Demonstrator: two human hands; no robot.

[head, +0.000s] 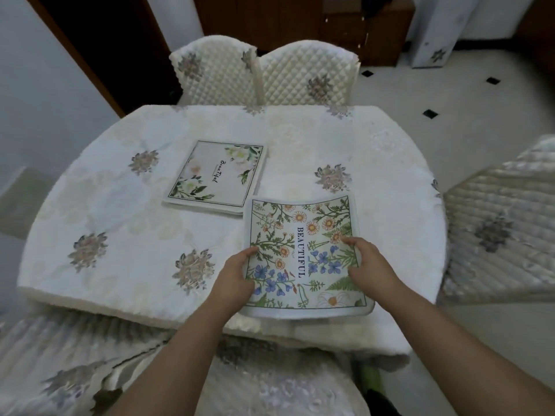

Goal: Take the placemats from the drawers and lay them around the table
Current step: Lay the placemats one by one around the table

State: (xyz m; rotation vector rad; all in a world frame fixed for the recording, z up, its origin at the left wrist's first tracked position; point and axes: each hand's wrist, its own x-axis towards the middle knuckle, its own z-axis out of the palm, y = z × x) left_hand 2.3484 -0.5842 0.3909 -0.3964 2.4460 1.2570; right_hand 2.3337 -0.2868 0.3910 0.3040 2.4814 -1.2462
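Two hands on daisy placemat — placemat stack just beyond.

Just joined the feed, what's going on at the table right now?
A person is setting out placemats. Both hands grip the wildflower placemat at the near table edge: the left hand on its left side, the right hand on its right. Its near edge overhangs the table slightly. A small stack of white-flower placemats lies towards the middle, untouched. Quilted chairs stand around.
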